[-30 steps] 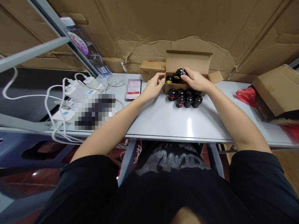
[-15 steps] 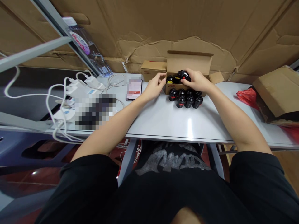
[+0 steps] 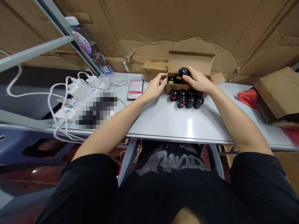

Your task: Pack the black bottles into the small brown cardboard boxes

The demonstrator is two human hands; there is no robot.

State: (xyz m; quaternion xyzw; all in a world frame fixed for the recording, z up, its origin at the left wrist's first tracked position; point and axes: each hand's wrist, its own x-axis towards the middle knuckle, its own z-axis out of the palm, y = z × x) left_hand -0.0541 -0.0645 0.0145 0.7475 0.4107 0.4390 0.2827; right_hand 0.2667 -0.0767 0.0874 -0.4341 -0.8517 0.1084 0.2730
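A small black cylindrical canister (image 3: 184, 72) with a ridged cap is held tilted in my right hand (image 3: 198, 80), just above the open cardboard box (image 3: 174, 89). Inside the box, more black canisters with yellow bands (image 3: 171, 80) show near its left end; my right hand hides the right part. At the box's left wall, my left hand (image 3: 156, 86) has its fingers and thumb closed against the edge. Several black canisters with red marks (image 3: 190, 101) stand upright in rows on the table, right before the box.
Behind my left hand sits another cardboard box (image 3: 154, 71). A phone (image 3: 135, 89), white power strips with cables (image 3: 80, 88) and a water bottle (image 3: 93, 49) occupy the left side. At right lie a red plastic bag (image 3: 248, 97) and a larger carton (image 3: 277, 90) on the white table (image 3: 163, 123).
My right hand has turned the canister so its cap points more upward, and raised it slightly. My left hand stays at the box's side.
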